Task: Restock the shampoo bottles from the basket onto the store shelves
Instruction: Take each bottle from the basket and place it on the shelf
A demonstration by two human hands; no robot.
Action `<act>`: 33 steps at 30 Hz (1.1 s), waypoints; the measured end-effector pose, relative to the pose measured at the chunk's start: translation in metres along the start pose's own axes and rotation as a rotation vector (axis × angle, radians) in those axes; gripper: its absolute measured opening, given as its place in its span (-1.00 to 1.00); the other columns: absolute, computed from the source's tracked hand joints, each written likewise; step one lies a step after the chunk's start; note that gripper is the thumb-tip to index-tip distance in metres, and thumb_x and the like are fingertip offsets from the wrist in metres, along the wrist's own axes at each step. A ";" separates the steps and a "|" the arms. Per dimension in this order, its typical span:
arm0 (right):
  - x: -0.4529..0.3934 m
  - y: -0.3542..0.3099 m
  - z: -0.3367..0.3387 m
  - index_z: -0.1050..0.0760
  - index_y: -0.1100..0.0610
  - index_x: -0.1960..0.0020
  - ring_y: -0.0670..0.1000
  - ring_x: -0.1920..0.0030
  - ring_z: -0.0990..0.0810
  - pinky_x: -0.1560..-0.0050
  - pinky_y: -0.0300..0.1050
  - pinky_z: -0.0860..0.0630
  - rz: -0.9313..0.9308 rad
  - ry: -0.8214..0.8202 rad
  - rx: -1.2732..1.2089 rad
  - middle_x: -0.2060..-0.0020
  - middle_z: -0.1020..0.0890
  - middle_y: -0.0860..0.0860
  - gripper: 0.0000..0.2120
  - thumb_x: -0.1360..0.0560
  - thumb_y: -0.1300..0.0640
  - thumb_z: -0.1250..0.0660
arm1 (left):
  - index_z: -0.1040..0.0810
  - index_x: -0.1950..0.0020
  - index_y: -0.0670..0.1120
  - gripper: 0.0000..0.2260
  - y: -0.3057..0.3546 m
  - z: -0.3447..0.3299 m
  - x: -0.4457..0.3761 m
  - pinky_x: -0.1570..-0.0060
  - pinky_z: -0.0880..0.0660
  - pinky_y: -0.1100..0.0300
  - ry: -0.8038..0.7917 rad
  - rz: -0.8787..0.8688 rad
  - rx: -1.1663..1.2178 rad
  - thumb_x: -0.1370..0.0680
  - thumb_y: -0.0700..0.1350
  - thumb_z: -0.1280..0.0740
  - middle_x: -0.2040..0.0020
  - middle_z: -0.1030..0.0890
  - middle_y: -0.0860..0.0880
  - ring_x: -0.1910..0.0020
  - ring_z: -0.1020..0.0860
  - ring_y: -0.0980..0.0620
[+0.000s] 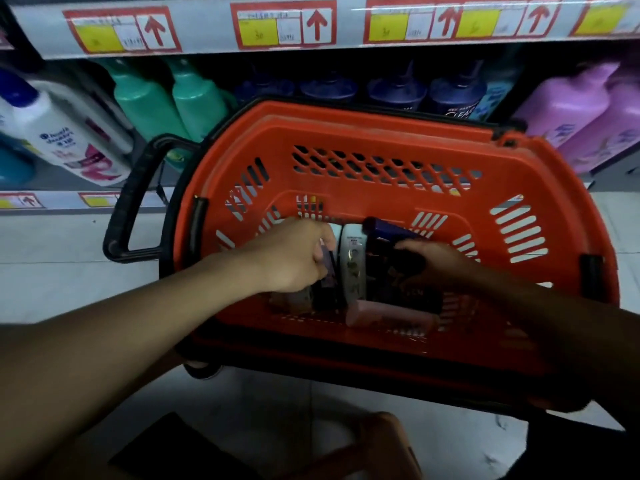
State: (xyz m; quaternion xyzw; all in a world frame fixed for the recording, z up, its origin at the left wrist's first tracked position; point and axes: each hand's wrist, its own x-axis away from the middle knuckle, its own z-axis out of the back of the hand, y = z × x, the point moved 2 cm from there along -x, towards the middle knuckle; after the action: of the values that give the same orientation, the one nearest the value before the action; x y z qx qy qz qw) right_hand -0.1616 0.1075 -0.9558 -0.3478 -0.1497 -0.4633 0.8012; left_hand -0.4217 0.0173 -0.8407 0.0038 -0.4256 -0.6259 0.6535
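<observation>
Inside the orange basket [381, 133], left hand [291, 258] curled around a small bottle [327, 268], right hand [433, 261] gripping a dark bottle [388, 237].

We see an orange basket [381, 133] of smooth, perforated plastic with a matt black plastic handle [128, 202]. The shelf bottles [145, 102] look like glossy plastic. Paper price tags [282, 24] sit under a shiny strip, and the floor [52, 244] is pale, smooth tile.

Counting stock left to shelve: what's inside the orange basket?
In the orange basket: a white bottle, pink bottle, and dark bottles under both hands. Whatever lies beneath them is covered.
</observation>
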 end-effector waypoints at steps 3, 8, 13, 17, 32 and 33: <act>0.012 -0.024 -0.003 -0.46 -0.02 -0.41 -0.10 -0.23 -0.57 -0.24 -0.22 -0.46 0.049 -0.005 -0.124 -0.28 -0.59 -0.10 -0.45 -0.47 0.09 -0.52 | -0.52 -0.32 0.02 -0.66 0.009 -0.001 -0.003 0.02 -0.51 0.20 -0.049 -0.028 0.024 -0.56 -0.14 -0.43 -0.15 -0.58 0.04 -0.02 -0.58 0.07; 0.034 -0.065 0.021 -0.51 0.04 -0.34 -0.08 -0.18 -0.64 -0.29 -0.06 -0.54 0.041 0.262 -0.556 -0.13 -0.69 -0.06 -0.53 -0.48 0.22 -0.51 | -0.43 -0.44 -0.01 -0.49 0.036 0.005 -0.007 -0.04 -0.58 0.13 -0.053 -0.065 0.101 -0.52 -0.13 -0.48 -0.31 -0.53 0.02 -0.18 -0.59 -0.02; 0.081 -0.124 0.112 -0.50 0.19 0.08 0.11 0.25 -0.71 0.24 0.03 -0.70 -0.082 0.720 -1.019 0.18 -0.69 0.19 -0.80 -0.43 0.28 -0.51 | -0.34 -0.47 0.10 -0.31 0.067 0.016 0.006 -0.21 -0.54 -0.01 0.163 -0.240 0.178 -0.42 0.00 -0.56 -0.32 -0.57 0.07 -0.23 -0.58 0.03; 0.134 -0.173 0.165 -0.45 0.20 -0.13 0.14 0.41 -0.68 0.37 0.03 -0.69 0.115 0.668 -1.242 0.28 -0.61 0.21 -0.67 -0.50 0.13 -0.50 | -0.58 -0.25 0.00 -0.63 0.093 0.040 0.021 -0.17 -0.56 -0.03 0.402 -0.322 0.479 -0.47 -0.18 -0.50 -0.10 -0.69 0.01 -0.03 -0.64 0.06; 0.191 -0.196 0.219 -0.21 -0.36 -0.52 -0.31 -0.37 -0.37 -0.44 -0.18 -0.36 0.276 0.319 0.004 -0.35 -0.38 -0.41 -0.31 -0.49 -0.11 -0.45 | -0.57 -0.37 -0.15 -0.35 0.081 0.140 0.087 -0.40 -0.41 -0.01 -0.199 -0.327 0.910 -0.27 -0.06 -0.53 -0.29 -0.62 -0.18 -0.30 -0.58 -0.10; 0.187 -0.192 0.211 -0.21 -0.39 -0.50 -0.36 -0.34 -0.35 -0.43 -0.21 -0.35 0.245 0.277 0.015 -0.30 -0.34 -0.47 -0.31 -0.45 -0.19 -0.43 | -0.58 -0.36 -0.15 -0.44 0.078 0.144 0.090 -0.47 -0.32 -0.05 -0.235 -0.332 0.958 -0.36 -0.08 -0.47 -0.36 -0.57 -0.19 -0.39 -0.51 -0.14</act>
State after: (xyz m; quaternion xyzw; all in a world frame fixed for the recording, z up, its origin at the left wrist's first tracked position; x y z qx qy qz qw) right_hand -0.2081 0.0724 -0.6197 -0.2903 0.0020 -0.4044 0.8673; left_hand -0.4527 0.0360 -0.6569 0.2997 -0.7283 -0.4524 0.4183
